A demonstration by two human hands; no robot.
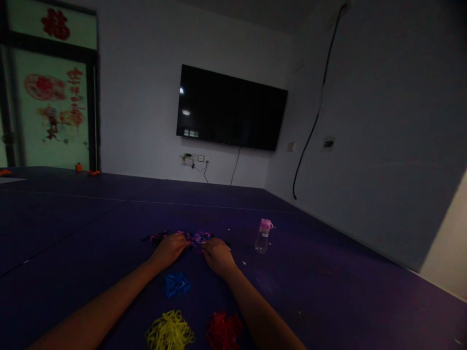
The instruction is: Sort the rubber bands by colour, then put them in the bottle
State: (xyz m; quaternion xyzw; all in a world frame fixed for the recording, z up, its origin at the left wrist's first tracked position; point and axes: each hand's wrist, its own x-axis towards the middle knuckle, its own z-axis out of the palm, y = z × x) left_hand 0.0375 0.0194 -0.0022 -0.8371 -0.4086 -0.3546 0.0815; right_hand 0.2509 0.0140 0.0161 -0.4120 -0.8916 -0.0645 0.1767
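Note:
A heap of mixed pink, blue and dark rubber bands [201,236] lies spread on the purple surface in front of me. My left hand [174,247] reaches into its left half with curled, closed fingers. At the right part of the same heap, my right hand [218,254] has its fingertips pinched together, close to the left hand. The dim light hides exactly which strands each hand grips. Nearer to me lies a small blue pile of bands [177,284]. Below it are a yellow pile of bands [170,331] and, beside my right forearm, a red pile [224,330].
A clear bottle with a pink lid [262,237] stands to the right of my right hand. Small white scraps [244,263] dot the purple floor [328,291]. A television [231,108] hangs on the far wall. Orange objects [79,167] lie by the glass door.

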